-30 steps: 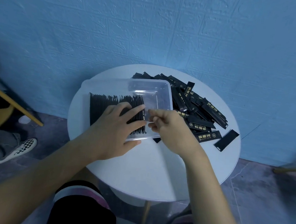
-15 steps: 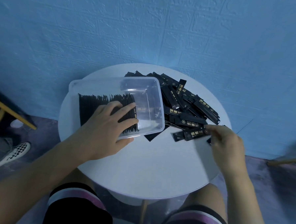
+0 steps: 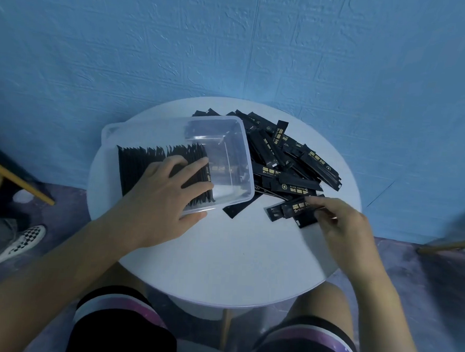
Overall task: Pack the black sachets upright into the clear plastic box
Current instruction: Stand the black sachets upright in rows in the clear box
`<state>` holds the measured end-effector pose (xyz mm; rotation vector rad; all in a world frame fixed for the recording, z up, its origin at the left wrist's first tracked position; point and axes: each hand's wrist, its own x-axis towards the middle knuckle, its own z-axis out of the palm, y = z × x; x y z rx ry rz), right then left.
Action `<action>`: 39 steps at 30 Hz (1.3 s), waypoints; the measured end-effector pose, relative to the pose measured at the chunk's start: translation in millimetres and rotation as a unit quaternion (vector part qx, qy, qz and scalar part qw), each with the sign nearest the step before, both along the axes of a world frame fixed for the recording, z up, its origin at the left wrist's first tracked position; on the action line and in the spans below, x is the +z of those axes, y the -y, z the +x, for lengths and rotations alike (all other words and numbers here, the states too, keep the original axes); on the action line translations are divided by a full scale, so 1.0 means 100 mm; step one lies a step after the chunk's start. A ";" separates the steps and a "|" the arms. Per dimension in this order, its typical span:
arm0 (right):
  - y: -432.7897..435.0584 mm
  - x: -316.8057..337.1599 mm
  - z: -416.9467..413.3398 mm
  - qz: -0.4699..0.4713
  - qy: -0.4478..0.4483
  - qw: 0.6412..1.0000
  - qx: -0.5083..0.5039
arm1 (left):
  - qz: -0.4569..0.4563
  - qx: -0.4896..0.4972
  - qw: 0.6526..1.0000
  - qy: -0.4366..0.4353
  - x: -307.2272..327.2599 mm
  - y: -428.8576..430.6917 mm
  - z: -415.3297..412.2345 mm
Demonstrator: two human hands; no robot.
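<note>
A clear plastic box [image 3: 243, 155] sits on the left half of a round white table [image 3: 235, 256]. Its left part is filled with a row of black sachets standing upright [image 3: 140, 160]; its right part is bare. My left hand [image 3: 168, 194] lies over the row with straight fingers pressing on the sachets, thumb outside the near wall. A loose pile of black sachets [image 3: 289, 157] lies to the right of the box. My right hand [image 3: 339, 221] pinches a black sachet [image 3: 297, 208] at the pile's near edge, with another sachet under it.
The table stands against a blue wall [image 3: 233, 41]. A single sachet [image 3: 233, 209] lies by the box's near right corner. Another person's checkered shoe [image 3: 20, 242] is on the floor at left, beside a wooden chair leg [image 3: 18, 180]. My knees are below the table's front edge.
My right hand left the box, reached right to the pile's near edge and took hold of a sachet there. My left hand stayed on the upright row.
</note>
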<state>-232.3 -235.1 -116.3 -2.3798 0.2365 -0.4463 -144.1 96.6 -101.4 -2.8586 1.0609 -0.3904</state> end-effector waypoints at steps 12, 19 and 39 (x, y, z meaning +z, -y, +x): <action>0.17 -0.01 0.13 -0.125 -0.117 0.982 0.084 | 0.001 0.003 1.000 -0.007 0.01 0.00 0.02; 0.12 0.05 0.13 -0.123 -0.101 0.984 0.078 | 0.006 0.005 1.000 -0.012 0.02 0.00 0.01; 0.27 0.06 -0.02 -0.158 -0.077 0.982 0.067 | 0.003 0.006 1.000 -0.015 0.02 0.01 0.00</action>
